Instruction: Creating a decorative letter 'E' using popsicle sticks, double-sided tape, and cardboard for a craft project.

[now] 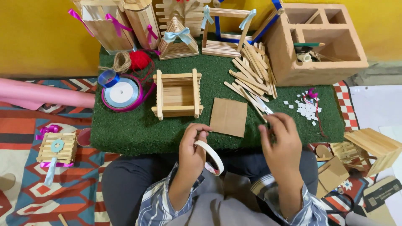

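Gripping a white tape roll (pixel 210 157) by its upper rim, the left hand (pixel 191 151) has its fingers pinched shut on it, low over the person's lap at the near edge of the green mat (pixel 125 125). The right hand (pixel 281 144) is just to the right, fingers curled around scissors (pixel 263 105) whose blades point far-left; only the blades show. Just beyond both hands a brown cardboard square (pixel 228 117) lies flat on the mat. To its left stands an open craft-stick box (pixel 177 94), nothing in it. Loose craft sticks (pixel 251 71) are heaped farther right, with small white paper bits (pixel 307 109) near them. At the far right a tan compartment holder (pixel 318 39) lies on its side, a pencil (pixel 309 44) and small oddments in one compartment. Ribbon spools (pixel 121 93) sit to the left.
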